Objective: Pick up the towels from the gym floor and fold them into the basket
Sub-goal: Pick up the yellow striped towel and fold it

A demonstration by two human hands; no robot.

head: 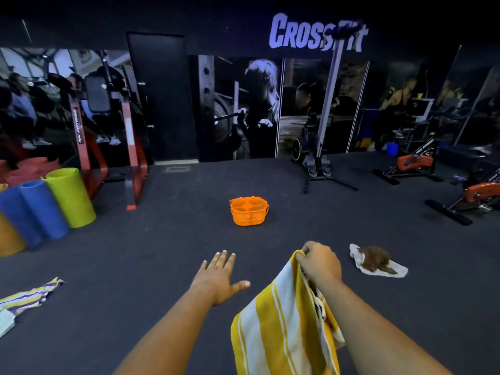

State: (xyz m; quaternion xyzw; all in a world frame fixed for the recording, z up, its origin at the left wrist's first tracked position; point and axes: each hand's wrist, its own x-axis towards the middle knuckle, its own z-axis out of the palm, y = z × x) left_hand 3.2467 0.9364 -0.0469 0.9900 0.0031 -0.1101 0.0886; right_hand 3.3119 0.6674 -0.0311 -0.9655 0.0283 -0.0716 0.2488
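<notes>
The right hand point(320, 262) pinches the top edge of a yellow and white striped towel point(286, 320), fingers curled round the cloth. The towel hangs down from that grip, draped along the inside of the right forearm and lifted clear of the dark gym floor point(162, 239). The left hand point(220, 277) is held out beside it, palm down, fingers straight and spread, holding nothing.

Just to the right of the right hand, a crumpled brown and white towel point(377, 261) lies on the floor. Well to the left, at the frame's edge, a purple, green and white striped towel point(29, 296) lies flat on the floor. Straight ahead, further out on the floor, stands an orange plastic basket point(249, 211), upright and apart from all the towels.

Rolled exercise mats point(54, 201) in blue and green lie at far left. Exercise bikes point(416, 161) stand at far right. A wall mural reads "CrossFit" point(316, 33).
</notes>
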